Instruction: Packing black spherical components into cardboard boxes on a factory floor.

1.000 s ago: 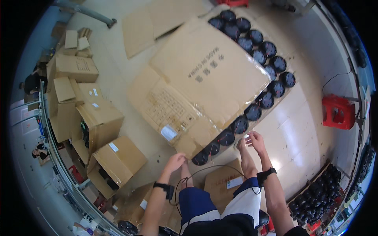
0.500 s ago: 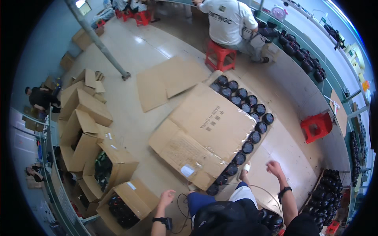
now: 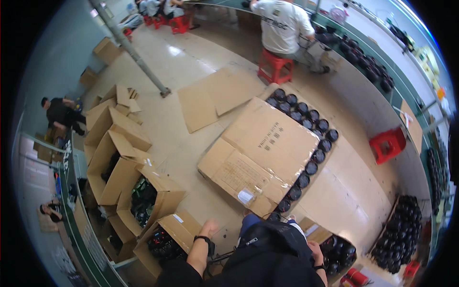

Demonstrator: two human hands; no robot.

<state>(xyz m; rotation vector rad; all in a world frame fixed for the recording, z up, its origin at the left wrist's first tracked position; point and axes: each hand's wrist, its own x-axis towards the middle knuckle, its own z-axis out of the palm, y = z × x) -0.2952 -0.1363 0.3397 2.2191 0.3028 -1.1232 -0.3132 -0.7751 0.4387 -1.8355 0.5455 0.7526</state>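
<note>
We start at the fingers of our left hand: they are spread loosely and hold nothing, raised above the floor just beside the open carton at our lower left, which is packed with dark round parts. Our right hand sits low beside our hip; we cannot tell how its fingers are set, because our dark clothing covers most of it.

Risks, as we judge them: the row of black round units stands on the floor directly ahead of our knees, partly under the large flattened cardboard sheet. A careless step could tip the nearest units or slide the sheet off them. The open flaps of the carton near the left hand could catch a sleeve or wrist.

Count: roughly seventeen black units show along the sheet's edges, with more hidden beneath. Two further flat cardboard pieces lie beyond. Two red stools are in view, one occupied by a seated person. At least five open cartons stand at left.
</note>
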